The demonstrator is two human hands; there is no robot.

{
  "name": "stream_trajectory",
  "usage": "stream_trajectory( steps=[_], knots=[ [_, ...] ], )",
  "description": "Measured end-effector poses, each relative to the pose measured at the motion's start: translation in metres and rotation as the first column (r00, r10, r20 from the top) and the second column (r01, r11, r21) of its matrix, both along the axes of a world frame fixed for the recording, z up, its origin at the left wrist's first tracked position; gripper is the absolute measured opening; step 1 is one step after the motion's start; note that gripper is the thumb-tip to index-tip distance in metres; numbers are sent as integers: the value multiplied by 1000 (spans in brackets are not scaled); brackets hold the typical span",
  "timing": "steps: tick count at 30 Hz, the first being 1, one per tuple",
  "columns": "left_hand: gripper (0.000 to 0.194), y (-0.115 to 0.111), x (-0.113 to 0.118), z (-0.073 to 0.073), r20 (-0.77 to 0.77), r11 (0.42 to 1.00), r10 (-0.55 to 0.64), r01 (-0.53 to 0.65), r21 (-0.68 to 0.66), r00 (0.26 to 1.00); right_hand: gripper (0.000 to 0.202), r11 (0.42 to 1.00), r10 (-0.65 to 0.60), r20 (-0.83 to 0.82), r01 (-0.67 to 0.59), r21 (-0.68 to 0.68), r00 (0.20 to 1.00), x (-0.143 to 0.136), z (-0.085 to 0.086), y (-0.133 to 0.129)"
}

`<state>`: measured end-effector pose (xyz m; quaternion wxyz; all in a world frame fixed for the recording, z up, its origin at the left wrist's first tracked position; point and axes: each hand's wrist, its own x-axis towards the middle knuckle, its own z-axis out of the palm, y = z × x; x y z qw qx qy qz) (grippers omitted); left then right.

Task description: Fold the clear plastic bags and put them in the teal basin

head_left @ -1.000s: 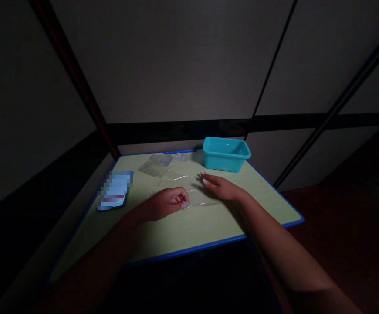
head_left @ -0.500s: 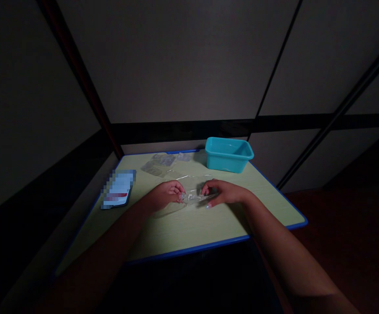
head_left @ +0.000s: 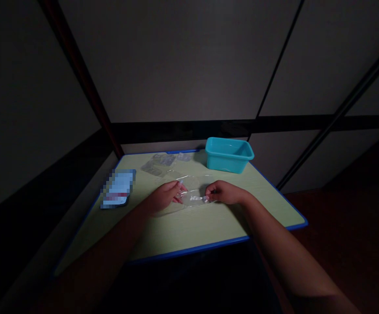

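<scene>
Left hand (head_left: pixel 164 195) and right hand (head_left: pixel 226 192) pinching clear plastic (head_left: pixel 194 199), bare tabletop (head_left: pixel 205 224) before blue front edge (head_left: pixel 189 250)

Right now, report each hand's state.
Left hand: at the clear plastic; whether it grips cannot be told.
Right hand: closed, pinching the clear plastic.

The right grip (head_left: pixel 224 192) pinches clear plastic film (head_left: pixel 196 199) — the left grip (head_left: pixel 166 195) meets its other side, the hold hard to make out. Beyond the left grip, transparent pieces (head_left: pixel 166 160) lie on the desk (head_left: pixel 196 231); a turquoise tub (head_left: pixel 226 164) stands beyond the right grip — a pixelated phone-like device (head_left: pixel 120 187) left of both.
</scene>
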<state>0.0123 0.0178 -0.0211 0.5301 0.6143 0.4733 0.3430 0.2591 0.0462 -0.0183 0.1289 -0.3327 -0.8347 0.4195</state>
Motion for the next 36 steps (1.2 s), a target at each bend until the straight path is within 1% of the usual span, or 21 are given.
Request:
stream_trajectory(
  steps=[2, 3, 5, 8, 12, 15, 18, 23, 27, 32, 36],
  knots=[
    [57, 0, 2, -1, -25, 1000, 21, -21, 7, 999, 25, 1000, -7, -1, 7, -2, 1000, 0, -1, 0],
    [58, -1, 3, -1, -36, 1000, 21, -20, 19, 999, 25, 1000, -11, -2, 11, -3, 1000, 0, -1, 0],
    [54, 0, 5, -2, -54, 998, 2, 1, 67, 999, 25, 1000, -18, -6, 18, -8, 1000, -1, -1, 0],
    [40, 1, 6, -4, -61, 990, -10, 18, 141, 998, 27, 999, -29, -12, 28, -27, 1000, -1, 0, -1],
    [25, 3, 5, -8, -86, 981, 41, -24, 193, 995, 32, 999, -25, -17, 24, -36, 1000, -2, 1, -2],
    [18, 4, 4, -8, -119, 975, 59, -32, 219, 991, 36, 999, -36, -18, 35, -41, 999, -2, 1, -3],
    [15, 4, 4, -8, -118, 977, 66, -40, 209, 991, 39, 998, -46, 21, 47, -38, 999, 0, 1, -2],
    [12, 4, 6, -9, -119, 976, 72, -46, 211, 990, 37, 999, -43, 99, 40, 35, 994, 4, 3, -1],
    [12, 5, 9, -10, -111, 970, 94, -66, 236, 989, 41, 997, -80, 71, 79, 15, 994, 8, 6, -1],
    [13, 7, 9, -13, -139, 961, 107, -67, 267, 984, 39, 998, -49, 153, 43, 37, 987, 14, 9, 1],
    [13, 8, 9, -14, -173, 956, 123, -70, 285, 977, 35, 999, -45, 172, 44, 12, 984, 21, 12, 2]
  ],
)
